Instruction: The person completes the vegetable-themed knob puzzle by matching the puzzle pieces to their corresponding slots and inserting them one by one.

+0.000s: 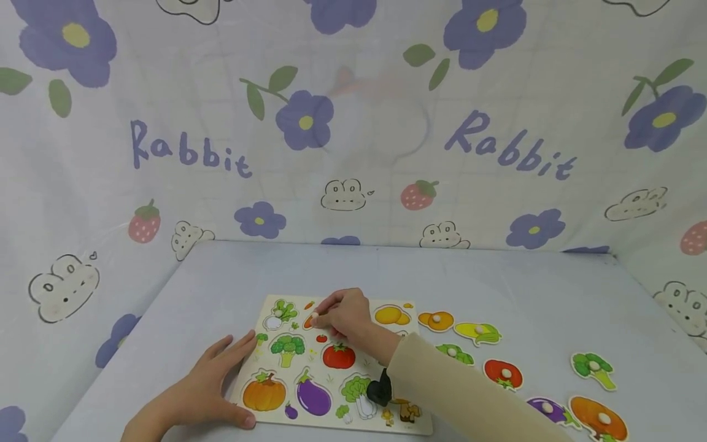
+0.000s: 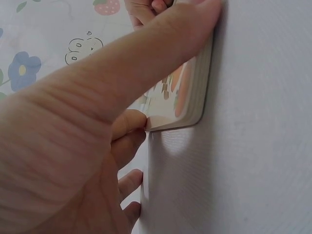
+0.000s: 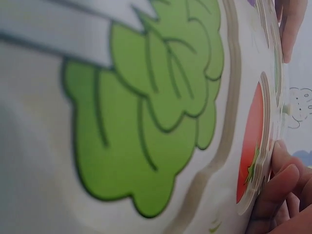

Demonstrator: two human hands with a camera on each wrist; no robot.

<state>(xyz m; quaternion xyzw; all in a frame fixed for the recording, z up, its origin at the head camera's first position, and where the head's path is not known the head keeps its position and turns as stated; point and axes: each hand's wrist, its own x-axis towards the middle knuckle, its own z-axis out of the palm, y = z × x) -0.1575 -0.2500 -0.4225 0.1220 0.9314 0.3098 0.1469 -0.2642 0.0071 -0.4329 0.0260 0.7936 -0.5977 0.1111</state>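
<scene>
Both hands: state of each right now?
Left hand: open, fingers spread, touching the edge of the puzzle board.
Right hand: closed, pinching the orange carrot piece.

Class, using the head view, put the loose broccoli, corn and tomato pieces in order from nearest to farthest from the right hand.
1. Corn piece: right of the right hand, just past the board.
2. Tomato piece: also right, nearer the wearer than the corn.
3. Broccoli piece: farthest right of the three.
</scene>
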